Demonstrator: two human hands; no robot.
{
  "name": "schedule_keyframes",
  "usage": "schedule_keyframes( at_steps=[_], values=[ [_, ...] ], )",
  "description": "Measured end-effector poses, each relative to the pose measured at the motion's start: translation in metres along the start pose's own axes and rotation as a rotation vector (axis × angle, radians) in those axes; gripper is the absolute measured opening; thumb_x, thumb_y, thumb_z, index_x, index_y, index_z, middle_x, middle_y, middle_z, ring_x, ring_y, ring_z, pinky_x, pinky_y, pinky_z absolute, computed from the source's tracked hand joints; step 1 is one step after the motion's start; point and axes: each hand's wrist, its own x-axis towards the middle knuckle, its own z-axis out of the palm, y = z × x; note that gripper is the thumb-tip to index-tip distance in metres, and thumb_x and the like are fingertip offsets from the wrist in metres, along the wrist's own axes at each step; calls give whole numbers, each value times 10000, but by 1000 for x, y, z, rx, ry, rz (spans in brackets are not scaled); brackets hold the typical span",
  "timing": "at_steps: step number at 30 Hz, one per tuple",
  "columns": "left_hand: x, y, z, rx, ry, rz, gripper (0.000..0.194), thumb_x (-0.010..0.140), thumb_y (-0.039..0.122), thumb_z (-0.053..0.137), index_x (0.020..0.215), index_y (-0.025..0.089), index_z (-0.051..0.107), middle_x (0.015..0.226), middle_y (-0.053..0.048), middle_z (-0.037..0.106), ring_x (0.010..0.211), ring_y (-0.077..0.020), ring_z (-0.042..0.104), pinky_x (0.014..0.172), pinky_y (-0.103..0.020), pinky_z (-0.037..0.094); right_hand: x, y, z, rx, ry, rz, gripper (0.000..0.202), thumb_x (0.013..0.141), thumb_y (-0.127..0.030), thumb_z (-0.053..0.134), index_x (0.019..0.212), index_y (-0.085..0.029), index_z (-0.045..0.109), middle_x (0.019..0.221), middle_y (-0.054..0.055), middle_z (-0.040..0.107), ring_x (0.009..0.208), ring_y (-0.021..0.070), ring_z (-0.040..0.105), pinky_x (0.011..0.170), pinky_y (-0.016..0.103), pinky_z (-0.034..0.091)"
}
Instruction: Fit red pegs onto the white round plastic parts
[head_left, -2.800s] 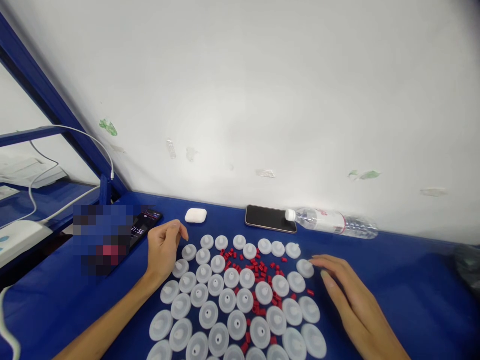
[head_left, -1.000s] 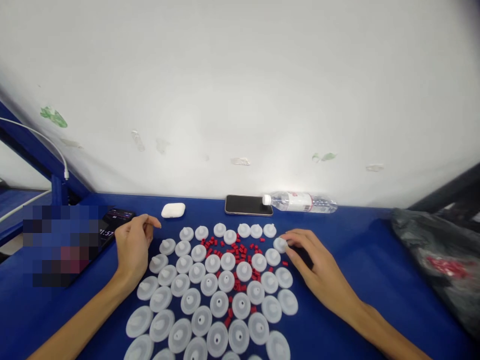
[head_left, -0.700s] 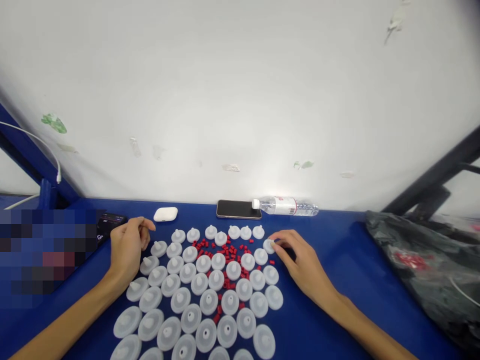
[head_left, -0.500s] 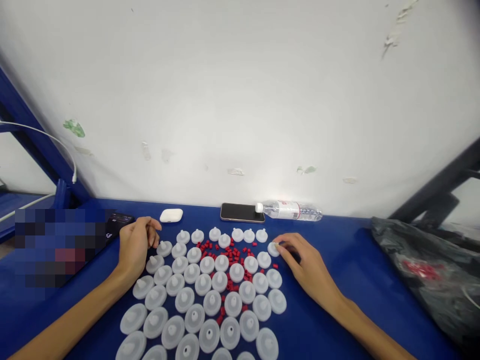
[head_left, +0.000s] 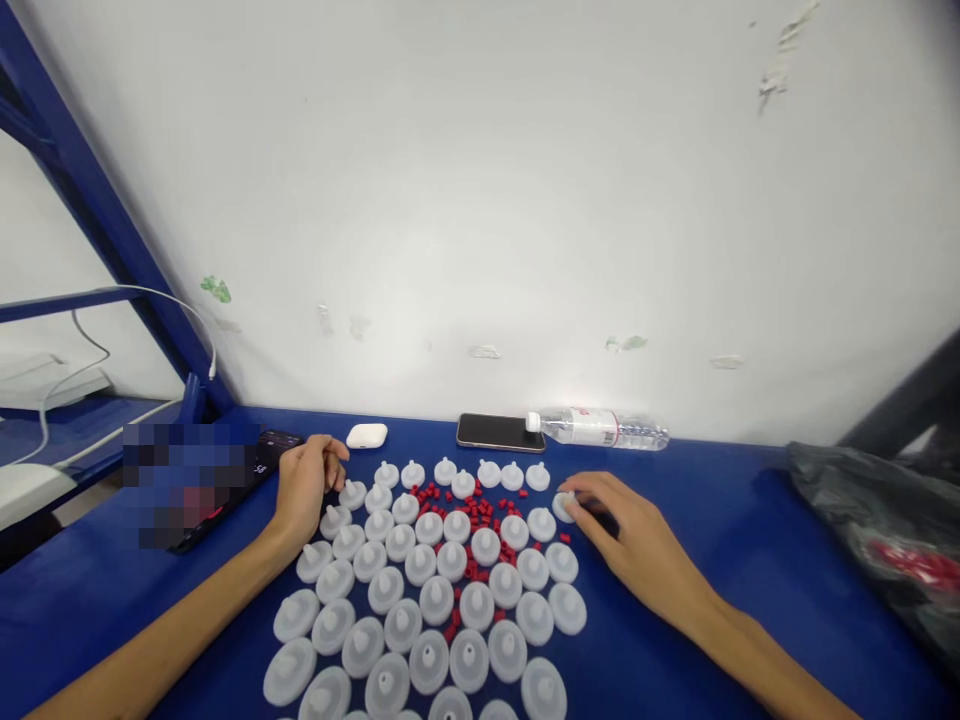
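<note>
Rows of white translucent plastic discs with a short central spout (head_left: 485,546) cover the blue table top. Small red caps (head_left: 480,512) lie scattered among them. My right hand (head_left: 637,545) pinches the rim of a white spouted disc (head_left: 563,507) between thumb and fingers, at the right end of the upper rows. On the left, my left hand (head_left: 304,490) rests on the table with its fingers loosely curled, beside the leftmost disc (head_left: 352,494). Nothing shows in those fingers. A few discs low in the view have a dark hole in the spout.
Along the wall lie a white earbud case (head_left: 367,436), a phone (head_left: 500,432) and a water bottle (head_left: 600,428). A partly blurred dark device (head_left: 225,500) is left of my left hand. A dark plastic bag with red contents (head_left: 885,540) lies at the right.
The view has turned slightly left, so everything sits further right in the picture. Both hands stay in about the same places, and the right still holds the disc.
</note>
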Motion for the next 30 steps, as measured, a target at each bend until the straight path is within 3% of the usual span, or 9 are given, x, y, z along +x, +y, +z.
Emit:
schedule_keyframes(
  at_steps=[8,14,20,30],
  values=[
    [-1,-1,0,2,-11,26,277,760,332,536,525,192,578,342,57,359,339,-111,397,399,-234,339,0,9,0,-75,-14,-90,259,1039,-389,439,1100,-286,668,1206,42,692,1050,231,689,930,411,566],
    [1,-5,-2,25,-14,32,395,929,413,538,605,186,557,385,102,363,357,-90,404,412,-218,348,1,15,-3,-169,45,-167,317,1032,-383,436,1119,-266,718,1221,63,717,1098,270,694,960,445,566],
    [3,-8,-2,8,9,13,477,981,502,536,636,173,546,427,109,373,364,-70,391,392,-204,321,2,14,-6,-234,42,-153,305,1033,-377,421,1072,-262,701,1161,56,717,1022,255,700,920,441,561],
    [3,-8,-3,17,-6,-8,420,992,480,551,730,152,573,527,93,446,399,-53,391,403,-190,346,5,20,-13,-272,68,-174,250,1003,-398,487,1050,-267,694,1116,43,729,951,253,710,897,445,554]
  ],
)
